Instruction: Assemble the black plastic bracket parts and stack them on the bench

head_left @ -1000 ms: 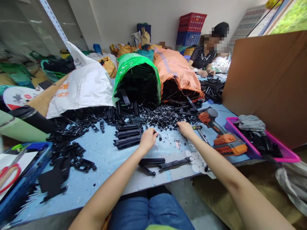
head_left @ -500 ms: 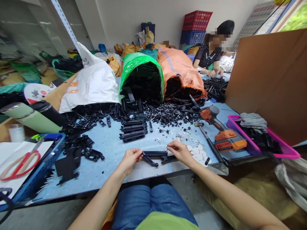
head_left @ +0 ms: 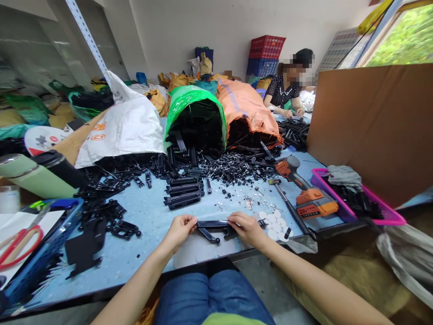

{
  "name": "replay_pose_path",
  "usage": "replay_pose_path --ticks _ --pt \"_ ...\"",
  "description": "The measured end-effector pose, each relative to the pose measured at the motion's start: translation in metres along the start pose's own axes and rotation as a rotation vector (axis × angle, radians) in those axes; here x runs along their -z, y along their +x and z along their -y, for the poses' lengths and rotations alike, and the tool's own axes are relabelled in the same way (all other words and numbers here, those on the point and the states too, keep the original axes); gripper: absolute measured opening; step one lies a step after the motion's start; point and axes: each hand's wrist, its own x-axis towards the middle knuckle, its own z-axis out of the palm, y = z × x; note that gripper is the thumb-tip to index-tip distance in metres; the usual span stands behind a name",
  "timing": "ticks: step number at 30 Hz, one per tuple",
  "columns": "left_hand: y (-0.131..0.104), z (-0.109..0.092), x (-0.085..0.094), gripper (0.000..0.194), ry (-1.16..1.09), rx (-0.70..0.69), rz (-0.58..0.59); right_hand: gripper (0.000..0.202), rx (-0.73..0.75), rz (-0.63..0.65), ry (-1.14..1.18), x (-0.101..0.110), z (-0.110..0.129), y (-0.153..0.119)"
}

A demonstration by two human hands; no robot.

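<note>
- Bar (head_left: 214, 223), black plastic, one: slim, straight, pale sheen along its upper face; at the near table edge, between both hands; centre of the clock readings below.
- Left hand (head_left: 179, 232): thumb and fingers pinched on the bar's 9 o'clock end.
- Right hand (head_left: 248, 229): thumb and fingers closed on the 3 o'clock end, which they cover.
- Ball-ended arm (head_left: 209, 235), black: just beside the bar, 6 o'clock.
- Cordless drill (head_left: 302, 183), orange and grey, near 3 o'clock: battery (head_left: 318, 205) marked "20V"; smaller line too small to read.
- White sack (head_left: 130, 126), between 10 and 11 o'clock: orange print, illegible.
- Green sack (head_left: 187, 95), 12 o'clock: white characters, illegible.
- Discs (head_left: 274, 224), white, round: 3 o'clock.
</note>
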Motion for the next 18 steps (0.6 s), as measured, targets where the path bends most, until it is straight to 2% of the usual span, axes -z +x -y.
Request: replay_pose_path --ticks 3,5,8,13,18 --pt "0.004 0.003 0.001 0.042 0.082 -0.033 -0.068 0.02 0.008 -0.009 0.02 -0.001 -0.003 -0.002" --pt "0.005 0.001 0.001 0.049 0.107 -0.022 -0.109 0.02 0.009 -0.019 0.028 -0.002 -0.004 -0.003" --pt "0.006 -0.005 0.001 0.056 0.116 0.035 -0.069 0.021 0.019 -0.036 0.036 -0.003 -0.004 -0.003" --pt "0.002 -0.012 0.002 0.05 0.156 0.059 -0.011 0.025 0.022 -0.014 0.011 -0.001 -0.008 -0.007" --pt "0.001 -0.012 0.006 0.047 0.18 0.099 -0.005 0.047 0.073 0.1 -0.028 0.001 -0.026 -0.02"
